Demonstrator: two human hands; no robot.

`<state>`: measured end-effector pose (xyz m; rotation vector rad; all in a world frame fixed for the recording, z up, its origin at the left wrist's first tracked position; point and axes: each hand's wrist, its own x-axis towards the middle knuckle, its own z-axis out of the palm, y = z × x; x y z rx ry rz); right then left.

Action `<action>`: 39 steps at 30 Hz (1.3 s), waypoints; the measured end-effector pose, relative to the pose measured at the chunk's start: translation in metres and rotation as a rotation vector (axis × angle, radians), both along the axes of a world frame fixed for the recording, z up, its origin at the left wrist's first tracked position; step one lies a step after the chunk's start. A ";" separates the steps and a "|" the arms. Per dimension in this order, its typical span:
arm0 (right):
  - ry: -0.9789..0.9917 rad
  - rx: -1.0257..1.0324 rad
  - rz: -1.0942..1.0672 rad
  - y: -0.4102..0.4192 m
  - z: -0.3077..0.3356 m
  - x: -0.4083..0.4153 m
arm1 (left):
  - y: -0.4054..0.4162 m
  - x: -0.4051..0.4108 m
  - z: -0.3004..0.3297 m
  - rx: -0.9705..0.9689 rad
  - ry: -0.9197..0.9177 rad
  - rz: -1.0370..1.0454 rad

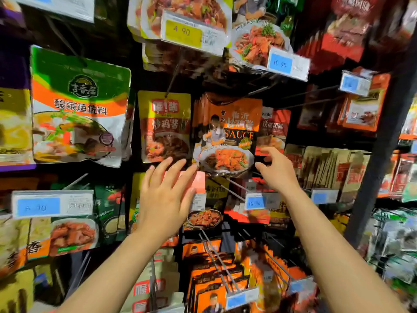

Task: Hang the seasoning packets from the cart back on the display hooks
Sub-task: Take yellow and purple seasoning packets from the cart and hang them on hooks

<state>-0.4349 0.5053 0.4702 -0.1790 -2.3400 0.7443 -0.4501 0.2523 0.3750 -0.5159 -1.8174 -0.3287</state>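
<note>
— Step in hand? Orange-and-black glossy sauce packet [226,134] hung at the front of its stack on the wire display hook [266,86].
— Hands: left [165,195] spread flat, right [277,170] loosely open — holding nothing. Next: back to the cart, unseen here.

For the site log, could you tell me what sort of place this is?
Most likely a grocery shop's seasoning aisle: sauce packets hang in rows on wire hooks, and price tags sit at the hook ends.
</note>
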 end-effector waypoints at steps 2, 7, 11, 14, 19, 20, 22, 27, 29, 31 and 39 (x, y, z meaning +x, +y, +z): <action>0.034 -0.006 0.083 -0.017 -0.011 0.031 | -0.007 0.008 -0.003 0.012 -0.064 -0.074; 0.050 -0.022 0.356 -0.095 -0.070 0.106 | -0.045 0.071 -0.048 0.407 -0.342 -0.435; -0.068 -0.067 0.505 -0.180 -0.130 0.147 | -0.108 0.137 -0.104 0.649 -0.699 -0.520; -0.255 -0.148 0.598 -0.254 -0.179 0.173 | -0.173 0.189 -0.155 0.823 -0.933 -0.502; -0.624 -0.297 0.821 -0.381 -0.265 0.228 | -0.305 0.287 -0.244 1.082 -1.202 -0.194; -0.708 -0.346 0.852 -0.404 -0.280 0.239 | -0.330 0.306 -0.257 1.138 -1.222 -0.110; -0.830 -0.415 0.884 -0.447 -0.317 0.259 | -0.380 0.346 -0.292 1.148 -1.292 0.046; -1.063 -0.229 0.862 -0.522 -0.401 0.300 | -0.450 0.439 -0.342 1.103 -1.464 0.340; -1.165 -0.217 0.831 -0.535 -0.419 0.314 | -0.462 0.468 -0.349 0.911 -1.496 0.440; -1.288 -0.106 0.809 -0.540 -0.430 0.326 | -0.466 0.497 -0.353 0.736 -1.526 0.492; -1.374 0.343 0.931 -0.574 -0.500 0.326 | -0.460 0.561 -0.320 0.239 -1.419 0.865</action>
